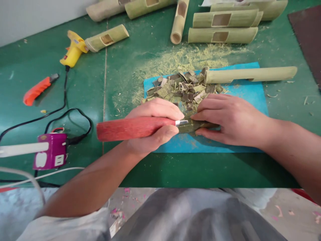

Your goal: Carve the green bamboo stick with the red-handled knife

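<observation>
My left hand [152,117] is closed round a carving knife [127,129] with a thick red handle and a short, narrow metal blade. The blade points right and lies against a dark greenish-brown strip of bark [189,126]. Fingers of my right hand [230,115] pinch that strip from its right side, covering part of it. Beneath both hands lies a blue mat [253,100]. Just beyond them, a heap of cut bark chips [185,87] is piled on the mat. A slim, pale bamboo tube [250,74] rests across the mat's far right side.
Several bamboo tubes with square cutouts [223,35] lie at the back. To the left are a yellow glue gun [74,48], an orange-handled cutter [40,88] and a purple power block [51,150] with cables. Sawdust [185,58] covers part of the green table [130,170].
</observation>
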Demonstrator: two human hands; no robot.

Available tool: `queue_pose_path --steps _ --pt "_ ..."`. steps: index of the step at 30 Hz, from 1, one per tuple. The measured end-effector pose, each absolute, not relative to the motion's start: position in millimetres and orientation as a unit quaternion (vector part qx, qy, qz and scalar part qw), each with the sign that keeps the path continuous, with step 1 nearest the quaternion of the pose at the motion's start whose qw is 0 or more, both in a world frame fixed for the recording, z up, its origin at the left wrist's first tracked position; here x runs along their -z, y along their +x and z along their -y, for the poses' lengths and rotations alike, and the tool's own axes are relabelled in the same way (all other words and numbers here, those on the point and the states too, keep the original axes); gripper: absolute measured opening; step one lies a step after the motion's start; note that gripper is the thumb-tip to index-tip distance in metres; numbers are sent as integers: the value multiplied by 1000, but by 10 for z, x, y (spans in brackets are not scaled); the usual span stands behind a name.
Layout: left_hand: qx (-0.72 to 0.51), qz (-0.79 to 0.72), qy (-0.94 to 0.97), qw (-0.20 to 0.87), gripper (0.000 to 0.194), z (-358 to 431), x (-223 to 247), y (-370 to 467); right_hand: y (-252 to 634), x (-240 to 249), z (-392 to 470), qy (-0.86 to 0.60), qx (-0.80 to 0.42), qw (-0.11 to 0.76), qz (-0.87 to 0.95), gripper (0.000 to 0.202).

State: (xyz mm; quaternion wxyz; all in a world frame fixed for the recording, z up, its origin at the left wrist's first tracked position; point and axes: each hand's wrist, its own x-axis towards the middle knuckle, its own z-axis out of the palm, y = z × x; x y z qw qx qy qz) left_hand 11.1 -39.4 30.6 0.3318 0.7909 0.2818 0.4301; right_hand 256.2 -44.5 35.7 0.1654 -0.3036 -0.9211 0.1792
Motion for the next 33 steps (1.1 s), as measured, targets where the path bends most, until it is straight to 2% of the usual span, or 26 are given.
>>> queue_pose_path --steps 5,25,33 --pt "-402 -238 817 337 19 378 -360 118 2554 -346 451 -310 -174 164 920 25" --pt "-364 -272 829 325 4 408 -426 131 2562 -327 448 -307 -179 174 918 25" --pt "-329 -322 837 295 7 480 -485 202 2535 -333 451 -306 -176 178 919 23"
